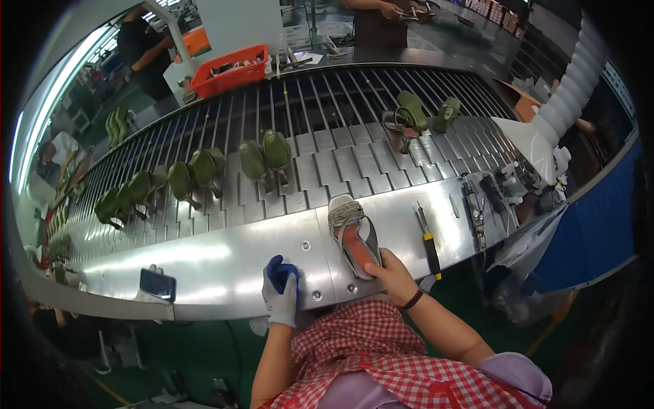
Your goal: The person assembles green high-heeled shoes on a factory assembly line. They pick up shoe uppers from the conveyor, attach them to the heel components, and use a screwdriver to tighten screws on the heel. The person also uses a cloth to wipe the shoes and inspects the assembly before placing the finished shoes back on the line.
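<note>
My right hand (392, 273), bare with a dark beaded bracelet at the wrist, is closed round the heel end of a sandal (355, 238). The sandal has a sparkly banded toe strap, pale side straps and an orange-red insole. Its toe points away from me over the metal bench edge (225, 273). To the left, my left hand (280, 290) wears a grey glove with blue-coated fingers. Those fingers are loosely curled, apart from the thumb, and nothing shows in them. A screwdriver-like tool (430, 245) with a black and yellow handle lies right of the sandal.
Beyond the bench runs a slatted metal conveyor (313, 163) with several green shoes (266, 155). A red basket (230, 71) stands at its far side. A phone (158, 285) lies at left, small tools (475, 211) at right. A ribbed hose (572, 75) hangs at right; other people work behind.
</note>
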A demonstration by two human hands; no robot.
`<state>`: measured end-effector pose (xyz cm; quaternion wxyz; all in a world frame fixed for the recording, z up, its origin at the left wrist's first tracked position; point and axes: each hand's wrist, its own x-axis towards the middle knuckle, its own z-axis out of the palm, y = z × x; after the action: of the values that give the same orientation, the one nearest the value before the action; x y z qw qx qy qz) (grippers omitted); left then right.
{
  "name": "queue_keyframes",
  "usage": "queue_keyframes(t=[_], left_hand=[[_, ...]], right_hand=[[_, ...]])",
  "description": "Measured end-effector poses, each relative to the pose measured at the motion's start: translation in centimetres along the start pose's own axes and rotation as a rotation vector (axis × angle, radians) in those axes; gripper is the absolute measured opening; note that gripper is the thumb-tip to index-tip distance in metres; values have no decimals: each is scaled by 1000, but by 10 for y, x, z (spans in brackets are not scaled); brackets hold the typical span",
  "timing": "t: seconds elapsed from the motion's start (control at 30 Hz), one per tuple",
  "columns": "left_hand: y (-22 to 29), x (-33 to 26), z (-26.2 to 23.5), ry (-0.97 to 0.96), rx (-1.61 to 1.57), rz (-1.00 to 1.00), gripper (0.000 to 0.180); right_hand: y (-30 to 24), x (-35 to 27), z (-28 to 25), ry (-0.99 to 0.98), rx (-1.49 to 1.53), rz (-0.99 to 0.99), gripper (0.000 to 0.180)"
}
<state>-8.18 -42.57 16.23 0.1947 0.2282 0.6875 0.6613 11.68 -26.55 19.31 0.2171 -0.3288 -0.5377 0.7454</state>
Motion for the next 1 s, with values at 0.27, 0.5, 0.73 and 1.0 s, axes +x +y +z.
queue_keyframes(t=[0.27, 0.5, 0.73, 1.0], left_hand=[[-6, 16, 3, 16, 536, 365, 36], [-7, 20, 0, 22, 493, 341, 33], [-4, 24, -2, -2, 483, 337, 31], [-7, 28, -9, -19, 521, 349, 30]], right_hand=[[-77, 123, -35, 110, 132, 78, 28], [-59, 208, -27, 451, -712, -523, 61], [-56, 258, 91, 64, -837, -463, 75], [-51, 352, 158, 206, -649, -208, 76]])
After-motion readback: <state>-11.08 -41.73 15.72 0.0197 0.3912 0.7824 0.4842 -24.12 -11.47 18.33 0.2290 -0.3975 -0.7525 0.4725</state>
